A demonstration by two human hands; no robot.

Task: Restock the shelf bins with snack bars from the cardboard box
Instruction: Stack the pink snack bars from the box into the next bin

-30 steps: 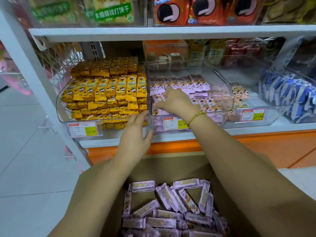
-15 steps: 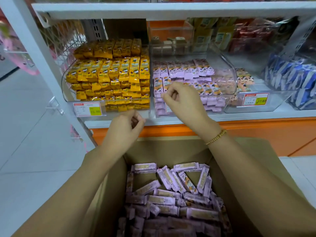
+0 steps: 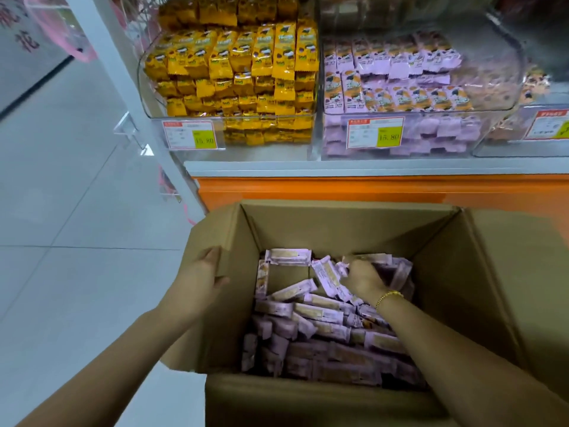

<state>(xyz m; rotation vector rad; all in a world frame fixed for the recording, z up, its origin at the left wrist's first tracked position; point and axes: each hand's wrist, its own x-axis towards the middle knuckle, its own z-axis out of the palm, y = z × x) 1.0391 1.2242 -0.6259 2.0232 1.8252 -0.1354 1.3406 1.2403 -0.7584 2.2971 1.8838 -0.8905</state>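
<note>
Dozens of purple-wrapped snack bars [image 3: 318, 313] lie jumbled in the open cardboard box [image 3: 338, 229] in front of me, just below the shelf [image 3: 338, 166]. My right hand [image 3: 363, 277] is down among them at the far side of the heap, with its fingers curled into the wrappers. The fingertips are buried, so I cannot tell whether they have closed on a bar or are only raking through. My left hand [image 3: 201, 274] holds the box's left flap, fingers laid over its face and thumb hooked round the edge. I judge that this steadies the box and pins the flap out of the way.

Each bar should be light, a slim, stiff stick inside thin glossy film. The film is likely slippery and the crimped ends floppy, so I would take hold across the middle, thumb on one flat face and fingers on the other, never by an end seal. Several bars lying parallel could be gathered as a bundle, though a loose stack may fan out and slide. They may crumble if squeezed hard, so a firm but gentle pinch suits them.

They belong in the clear purple bin [image 3: 431, 111], which holds matching packs and touches the yellow bin [image 3: 234, 117] on its left. It looks fairly full.
</note>
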